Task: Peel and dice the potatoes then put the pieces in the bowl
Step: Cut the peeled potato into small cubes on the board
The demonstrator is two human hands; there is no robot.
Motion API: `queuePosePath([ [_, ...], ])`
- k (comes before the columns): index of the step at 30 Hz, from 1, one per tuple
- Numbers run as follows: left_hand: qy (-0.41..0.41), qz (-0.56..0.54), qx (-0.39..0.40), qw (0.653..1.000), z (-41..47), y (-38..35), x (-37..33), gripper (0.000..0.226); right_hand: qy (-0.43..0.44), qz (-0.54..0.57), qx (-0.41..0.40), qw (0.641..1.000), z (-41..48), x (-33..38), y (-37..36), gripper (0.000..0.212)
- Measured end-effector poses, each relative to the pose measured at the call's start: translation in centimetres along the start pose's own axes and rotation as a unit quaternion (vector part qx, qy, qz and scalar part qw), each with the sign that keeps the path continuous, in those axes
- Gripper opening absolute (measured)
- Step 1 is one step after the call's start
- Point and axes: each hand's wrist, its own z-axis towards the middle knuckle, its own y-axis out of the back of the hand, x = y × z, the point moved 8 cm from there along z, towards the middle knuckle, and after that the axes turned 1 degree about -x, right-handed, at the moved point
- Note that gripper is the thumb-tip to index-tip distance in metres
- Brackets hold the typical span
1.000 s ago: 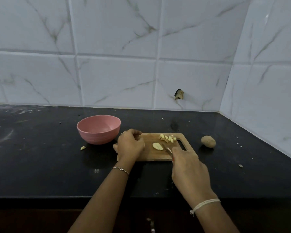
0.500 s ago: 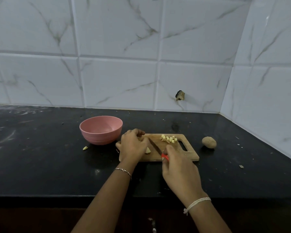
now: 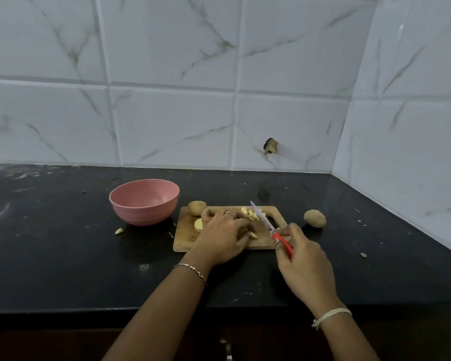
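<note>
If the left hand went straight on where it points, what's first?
Likely the knife, held by the right hand just beyond the left hand and its potato piece; blade height unclear.

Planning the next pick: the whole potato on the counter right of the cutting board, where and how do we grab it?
Grip the potato across its narrow middle, coming from above. It lies flat on the counter, long axis roughly left-right, apart from the cutting board.
</note>
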Motion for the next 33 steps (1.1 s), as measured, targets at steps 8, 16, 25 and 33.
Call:
queuePosePath([
  [8,0.139,-0.031,-0.082,0.986,0.0,0.8,3.1,0.020,0.028,-0.021,0.027,0.999,-0.9,0.5,-0.9,0.014],
  [16,0.164,-0.099,-0.090,0.977,-0.1,0.2,4.2,0.010,0.058,-0.073,0.033,0.995,-1.4,1.5,-0.8,0.017],
  [25,0.159,-0.118,-0.070,0.978,0.4,-0.3,4.5,0.010,0.118,-0.128,0.065,0.983,-0.2,2.4,-1.1,0.018],
  [33,0.164,-0.112,-0.065,0.978,0.3,-0.1,4.5,0.008,0.155,-0.191,0.087,0.965,1.1,4.8,-1.2,0.013],
])
